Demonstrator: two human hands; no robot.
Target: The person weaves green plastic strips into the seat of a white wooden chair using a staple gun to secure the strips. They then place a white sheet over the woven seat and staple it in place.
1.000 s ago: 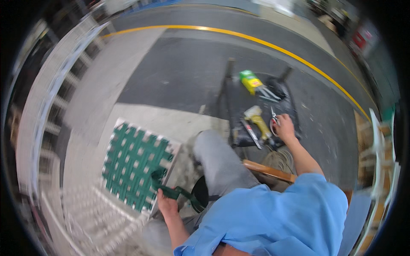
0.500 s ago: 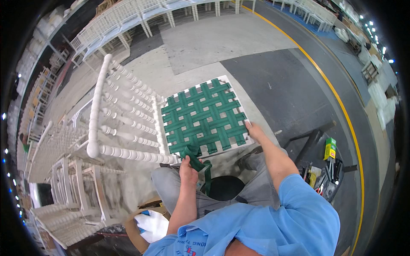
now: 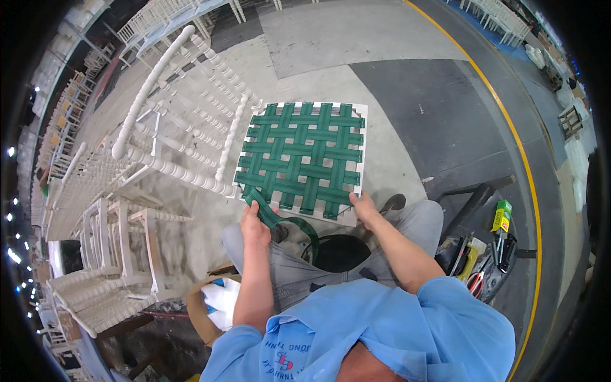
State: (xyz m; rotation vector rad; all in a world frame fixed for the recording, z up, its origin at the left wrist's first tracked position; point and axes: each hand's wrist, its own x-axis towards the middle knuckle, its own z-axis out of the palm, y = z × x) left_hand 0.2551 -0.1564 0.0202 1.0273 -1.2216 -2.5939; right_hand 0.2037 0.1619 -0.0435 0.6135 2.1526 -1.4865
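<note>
My left hand (image 3: 256, 229) pinches the strap (image 3: 268, 217) by the seat's (image 3: 302, 150) near left corner; my right hand (image 3: 365, 209) touches its near right, grip unclear. Best keep the strap flat, untwisted.

Pale grey concrete floor (image 3: 318, 38) meeting dark grey painted floor section (image 3: 423, 95). Long yellow floor line (image 3: 505, 114) at right. White spindle-backed wooden chairs (image 3: 86, 296) at left. Small bright white lamps (image 3: 14, 256), far left.

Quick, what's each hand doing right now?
Left hand: closed, holding a green strap.
Right hand: at the near right corner of the white seat frame; fingers partly hidden, grip can't be told.
</note>
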